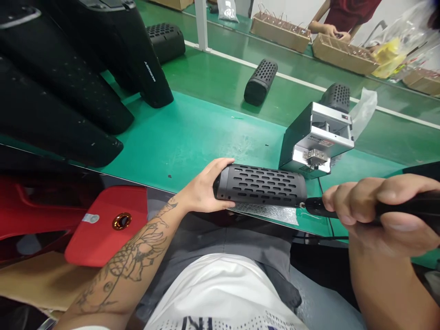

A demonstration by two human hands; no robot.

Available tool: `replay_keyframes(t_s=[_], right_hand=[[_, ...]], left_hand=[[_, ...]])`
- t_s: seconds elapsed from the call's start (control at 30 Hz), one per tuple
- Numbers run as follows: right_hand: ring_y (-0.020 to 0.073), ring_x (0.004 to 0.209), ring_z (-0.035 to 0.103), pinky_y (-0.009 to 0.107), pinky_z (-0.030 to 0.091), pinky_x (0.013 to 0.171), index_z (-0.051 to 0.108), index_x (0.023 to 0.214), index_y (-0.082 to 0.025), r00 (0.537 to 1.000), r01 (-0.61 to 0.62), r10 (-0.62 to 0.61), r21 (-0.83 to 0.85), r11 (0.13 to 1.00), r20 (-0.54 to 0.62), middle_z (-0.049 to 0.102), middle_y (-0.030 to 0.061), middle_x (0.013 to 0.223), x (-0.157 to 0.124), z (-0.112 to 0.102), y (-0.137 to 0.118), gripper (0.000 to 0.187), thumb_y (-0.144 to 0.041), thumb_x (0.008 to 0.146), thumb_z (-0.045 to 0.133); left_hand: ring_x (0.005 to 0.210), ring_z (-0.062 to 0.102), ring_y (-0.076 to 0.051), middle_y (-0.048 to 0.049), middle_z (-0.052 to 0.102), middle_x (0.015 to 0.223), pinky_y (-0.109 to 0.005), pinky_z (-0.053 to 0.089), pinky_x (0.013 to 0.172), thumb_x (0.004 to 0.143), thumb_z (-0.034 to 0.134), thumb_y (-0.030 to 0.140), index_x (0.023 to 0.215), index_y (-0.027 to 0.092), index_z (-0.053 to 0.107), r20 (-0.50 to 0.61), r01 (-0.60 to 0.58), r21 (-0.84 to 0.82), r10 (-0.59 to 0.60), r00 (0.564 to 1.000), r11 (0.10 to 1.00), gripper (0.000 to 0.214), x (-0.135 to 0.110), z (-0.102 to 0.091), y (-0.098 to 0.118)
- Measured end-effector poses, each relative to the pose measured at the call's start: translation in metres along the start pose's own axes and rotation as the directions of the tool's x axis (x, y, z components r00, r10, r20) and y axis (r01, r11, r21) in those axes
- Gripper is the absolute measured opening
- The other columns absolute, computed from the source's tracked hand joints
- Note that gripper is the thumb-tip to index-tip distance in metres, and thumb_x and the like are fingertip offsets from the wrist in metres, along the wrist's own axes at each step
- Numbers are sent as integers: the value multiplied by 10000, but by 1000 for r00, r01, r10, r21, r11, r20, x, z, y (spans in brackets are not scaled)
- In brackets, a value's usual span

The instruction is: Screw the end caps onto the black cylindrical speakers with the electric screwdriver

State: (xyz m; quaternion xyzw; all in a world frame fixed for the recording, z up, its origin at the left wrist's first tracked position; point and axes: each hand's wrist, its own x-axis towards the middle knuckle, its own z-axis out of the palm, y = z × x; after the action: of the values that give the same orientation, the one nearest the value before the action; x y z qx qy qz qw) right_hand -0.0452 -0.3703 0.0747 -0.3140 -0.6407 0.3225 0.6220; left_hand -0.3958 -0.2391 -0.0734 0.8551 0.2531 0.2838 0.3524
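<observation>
My left hand [202,188] is wrapped round the left end of a black perforated speaker casing [263,184], holding it level above the front edge of the green bench [192,133]. My right hand [378,206] grips a black electric screwdriver [409,206]. Its tip touches a screw at the lower right end of the casing.
A silver screw feeder box [318,140] stands just behind the casing. Two more perforated casings [260,81] [336,96] lie on the conveyor. Large black moulded parts [68,78] are stacked at left, red parts [106,224] below. Another person's hands [330,31] work at cardboard trays [343,54] opposite.
</observation>
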Motion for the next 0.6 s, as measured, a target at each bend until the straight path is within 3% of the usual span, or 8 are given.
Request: replay_keyframes(t_s=[0.13,0.33,0.5,0.6], right_hand=[[168,247,431,331,544,337,774,967,-269,997,10,-14,64,998,72,553,-82,487,1,0,4,102,-225,939,862],[146,208,366,287,446,305,490,775,-270,992,-21,12,73,997,126,492,-96,439,7,6,9,466,-296,988,903],[154,231,426,289,502,338,586,844,-262,987,-5,-6,72,997,161,521,-87,459,3,13,6,334,-227,975,892],[181,258,448,360,544,343,754,922,-290,998,-53,51,43,998,41,531,-87,475,-12,-12,1,224,-351,976,962]], left_hand=[[1723,604,-475,-217,563,1839,-624,518,1483,890,1026,497,1883,267,417,-12,-35,1,35,999,999,1187,1,1,-1],[1723,597,-488,-231,564,1837,-648,500,1489,882,1037,516,1888,265,417,-10,-58,-3,58,998,998,1208,1,2,-3],[1719,605,-484,-238,560,1842,-634,512,1482,892,1043,537,1909,257,386,-18,-78,-2,78,997,997,1243,1,2,-7],[1717,610,-485,-232,557,1844,-637,529,1470,900,1038,505,1922,268,370,-33,-86,10,86,996,996,1244,0,3,-7]])
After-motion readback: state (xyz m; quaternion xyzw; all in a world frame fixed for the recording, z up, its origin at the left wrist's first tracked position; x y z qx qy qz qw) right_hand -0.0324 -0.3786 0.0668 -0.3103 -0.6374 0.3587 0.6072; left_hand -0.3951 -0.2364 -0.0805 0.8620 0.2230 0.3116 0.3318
